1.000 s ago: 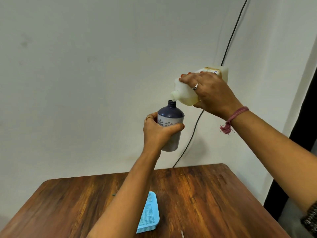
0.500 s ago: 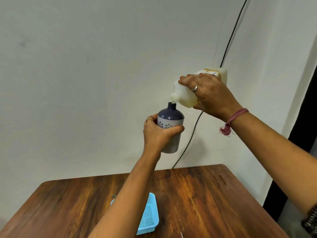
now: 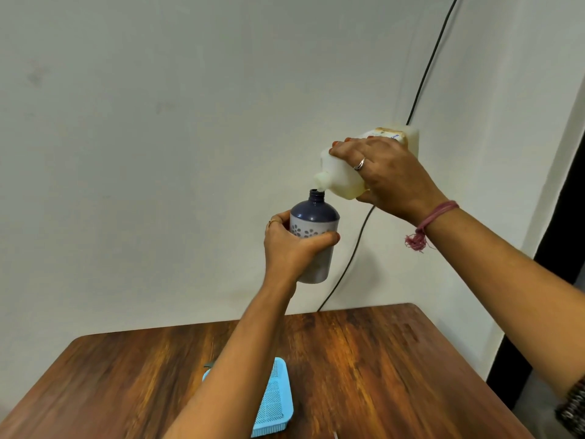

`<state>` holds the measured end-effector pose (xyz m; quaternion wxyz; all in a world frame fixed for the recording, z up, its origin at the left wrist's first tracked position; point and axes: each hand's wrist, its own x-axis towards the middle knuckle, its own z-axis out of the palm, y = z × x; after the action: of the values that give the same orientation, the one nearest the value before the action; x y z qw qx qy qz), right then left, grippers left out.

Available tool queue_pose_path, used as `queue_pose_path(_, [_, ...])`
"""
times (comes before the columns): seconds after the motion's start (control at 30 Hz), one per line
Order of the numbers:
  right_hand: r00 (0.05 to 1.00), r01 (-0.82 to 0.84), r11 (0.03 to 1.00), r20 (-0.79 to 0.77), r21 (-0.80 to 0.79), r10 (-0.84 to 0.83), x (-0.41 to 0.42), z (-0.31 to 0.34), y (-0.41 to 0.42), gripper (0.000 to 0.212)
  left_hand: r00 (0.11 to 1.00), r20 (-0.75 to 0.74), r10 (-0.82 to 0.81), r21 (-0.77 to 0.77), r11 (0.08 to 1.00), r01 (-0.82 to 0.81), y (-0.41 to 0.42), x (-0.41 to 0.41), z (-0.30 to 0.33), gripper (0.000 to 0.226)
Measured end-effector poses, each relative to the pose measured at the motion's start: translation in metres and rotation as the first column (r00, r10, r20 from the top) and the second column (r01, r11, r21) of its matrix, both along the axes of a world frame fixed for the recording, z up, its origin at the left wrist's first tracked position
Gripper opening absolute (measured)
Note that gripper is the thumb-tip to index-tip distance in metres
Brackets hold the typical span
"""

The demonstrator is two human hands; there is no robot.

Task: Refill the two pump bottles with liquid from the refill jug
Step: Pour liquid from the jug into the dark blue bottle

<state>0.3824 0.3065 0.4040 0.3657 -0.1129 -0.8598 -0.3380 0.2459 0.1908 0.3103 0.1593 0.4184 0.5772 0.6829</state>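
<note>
The left hand (image 3: 289,248) has its fingers and thumb curled round the middle of a round-shouldered plastic pump bottle with a dark blue top and a pale grey, flower-printed body (image 3: 314,239), gripping it upright in the air well above the table; the thumb lies across the front of the grey band, the other fingers wrap behind out of sight, and a thin ring shows on one of them. The bottle's narrow dark neck stands open, with no pump head on it. Just above and to the right of that neck, the right hand (image 3: 387,175) grips a translucent white plastic refill jug with yellowish liquid inside (image 3: 343,177), fingers spread over its upper face and thumb hidden beneath, a silver ring on one finger. The jug is tilted steeply so that its short white spout points down and left, its lip just above the bottle's mouth; whether they touch cannot be told. A pink thread band with a frayed tassel (image 3: 425,224) circles the right wrist. Behind both hands a thin black cable (image 3: 424,77) runs down the off-white wall. Below the left forearm, on the brown wood-grain table (image 3: 395,369), lies a light blue perforated plastic tray (image 3: 273,403), partly covered by that arm.
</note>
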Motion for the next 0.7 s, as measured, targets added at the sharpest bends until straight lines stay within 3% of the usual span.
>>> queue_pose_path(0.7, [1.000,-0.003,1.000,0.006,0.023,0.002,-0.0090,-0.0003,0.0045,0.082,1.000,0.004,-0.003,-0.005,1.000,0.003,0.0074,-0.0072,-0.0012,0.073])
